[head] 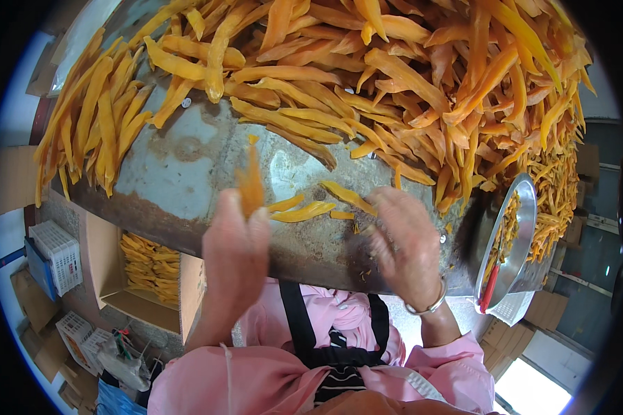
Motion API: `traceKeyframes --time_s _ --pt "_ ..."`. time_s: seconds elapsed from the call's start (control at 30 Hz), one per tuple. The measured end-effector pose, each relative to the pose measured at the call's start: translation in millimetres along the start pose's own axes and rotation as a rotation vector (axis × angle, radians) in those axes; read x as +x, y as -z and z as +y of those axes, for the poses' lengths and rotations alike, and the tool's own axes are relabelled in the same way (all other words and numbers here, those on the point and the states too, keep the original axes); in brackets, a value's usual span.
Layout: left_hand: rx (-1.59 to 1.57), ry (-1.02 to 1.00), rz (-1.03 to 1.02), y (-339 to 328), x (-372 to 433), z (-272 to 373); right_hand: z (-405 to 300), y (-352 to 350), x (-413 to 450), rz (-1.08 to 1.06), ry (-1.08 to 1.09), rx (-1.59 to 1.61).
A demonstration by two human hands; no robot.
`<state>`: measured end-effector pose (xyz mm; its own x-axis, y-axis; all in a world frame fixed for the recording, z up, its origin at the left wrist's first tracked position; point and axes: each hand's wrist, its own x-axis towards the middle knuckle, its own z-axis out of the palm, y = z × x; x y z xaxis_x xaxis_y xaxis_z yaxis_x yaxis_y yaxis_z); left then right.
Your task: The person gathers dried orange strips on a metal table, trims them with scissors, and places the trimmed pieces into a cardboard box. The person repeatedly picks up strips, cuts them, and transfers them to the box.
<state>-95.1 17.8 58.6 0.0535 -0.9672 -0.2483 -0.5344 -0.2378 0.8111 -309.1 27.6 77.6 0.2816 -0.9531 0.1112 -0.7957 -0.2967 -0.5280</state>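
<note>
My left hand (237, 249) grips an orange dried strip (251, 189), sweet potato or mango by its look, held upright and blurred by motion. My right hand (407, 241), also blurred, is over the metal tabletop (311, 254) with thumb and fingers curved. The end of a loose strip (345, 196) reaches its fingertips; whether they pinch it I cannot tell. Between my hands lie another strip (305, 211), a short cut piece (341, 215) and small crumbs. A metal bangle (430, 306) circles my right wrist.
A large heap of strips (420, 83) covers the table's far side and right. Sorted strips (96, 114) lie at left. A steel bowl (524, 223) at right holds scraps and a red-handled tool (490, 288). Below the left edge, a cardboard box (101, 259) contains strips.
</note>
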Motion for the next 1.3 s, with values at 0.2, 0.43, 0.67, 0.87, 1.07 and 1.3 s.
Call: traceKeyframes --time_s 0.2,0.43,0.67,0.87,1.07,1.3 --pt "-0.133 -0.072 0.163 -7 4 -19 -10 -55 56 0.222 0.197 -0.246" --pt "-0.047 -0.068 0.212 -17 4 -18 18 -41 25 0.054 0.159 -0.098" --pt "-0.424 -0.055 -0.308 -59 -7 7 31 10 -26 0.246 -0.212 0.035" --pt "-0.532 -0.122 -0.038 -41 -1 -19 44 4 -32 0.025 -0.031 -0.02" --pt "-0.592 -0.188 -0.004 -41 1 -24 24 -31 -5 -0.039 0.075 -0.176" --pt "-0.57 -0.199 0.017 -42 1 -23 43 -25 -38 0.122 0.137 -0.028"
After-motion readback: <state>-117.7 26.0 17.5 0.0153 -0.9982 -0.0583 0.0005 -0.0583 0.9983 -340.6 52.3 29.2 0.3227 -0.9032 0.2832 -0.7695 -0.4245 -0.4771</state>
